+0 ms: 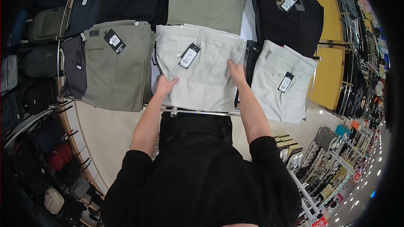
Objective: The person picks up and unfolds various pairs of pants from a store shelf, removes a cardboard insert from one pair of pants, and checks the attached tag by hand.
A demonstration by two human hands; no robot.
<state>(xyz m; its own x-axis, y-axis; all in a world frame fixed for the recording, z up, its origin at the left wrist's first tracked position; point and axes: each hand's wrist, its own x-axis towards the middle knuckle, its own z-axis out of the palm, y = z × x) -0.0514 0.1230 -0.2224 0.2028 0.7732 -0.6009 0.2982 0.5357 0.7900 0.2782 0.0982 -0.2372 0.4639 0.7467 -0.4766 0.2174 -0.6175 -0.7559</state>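
Observation:
Folded cream trousers [193, 84] lie in the middle of the lower row of a metal display rack, with a black and white tag [189, 56] on them. At their left edge is my left hand [167, 85], thumb on top of the cloth and the other fingers hidden at the side. My right hand [236, 73] grips the right edge, its thumb side on the cloth and its remaining fingers out of sight. Olive trousers [115, 71] are stacked to the left, and pale grey trousers [280, 84] to the right, each tagged.
Behind are dark trousers [122, 4], light olive trousers [206, 4] and black trousers [290, 21]. The rack's chrome rail [206, 112] runs along the front. Bags [42, 61] hang at the left. Shoe shelves [332, 159] stand at the lower right, beyond pale floor [105, 130].

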